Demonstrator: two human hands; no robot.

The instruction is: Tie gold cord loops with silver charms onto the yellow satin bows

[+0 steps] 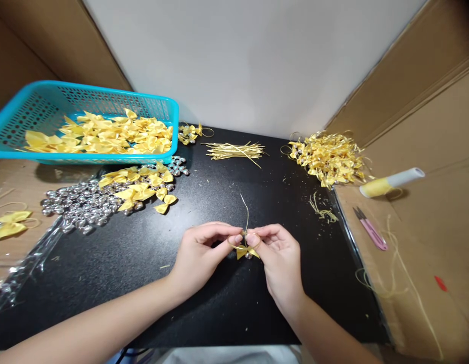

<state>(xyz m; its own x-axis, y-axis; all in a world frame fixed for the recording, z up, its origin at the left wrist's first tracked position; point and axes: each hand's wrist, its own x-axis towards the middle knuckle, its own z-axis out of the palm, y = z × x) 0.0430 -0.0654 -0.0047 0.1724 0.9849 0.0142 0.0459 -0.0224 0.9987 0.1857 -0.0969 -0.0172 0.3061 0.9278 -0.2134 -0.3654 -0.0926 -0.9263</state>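
My left hand (200, 253) and my right hand (278, 258) meet over the middle of the black table (143, 263). Both pinch a small yellow ribbon bow (245, 251) with a gold thread (245, 212) looped round it; one thread end sticks up and away from me. A small silver piece seems to hang under the bow. The fingers of both hands are closed on the bow and thread.
A blue basket (14, 126) of yellow bows stands far left. Silver beads (83, 205) and loose bows (143, 187) lie below it. Cut gold threads (234, 150) lie at the back, finished bows (329, 159) far right. Pink snips (371, 230) and a tube (391, 182) rest on cardboard.
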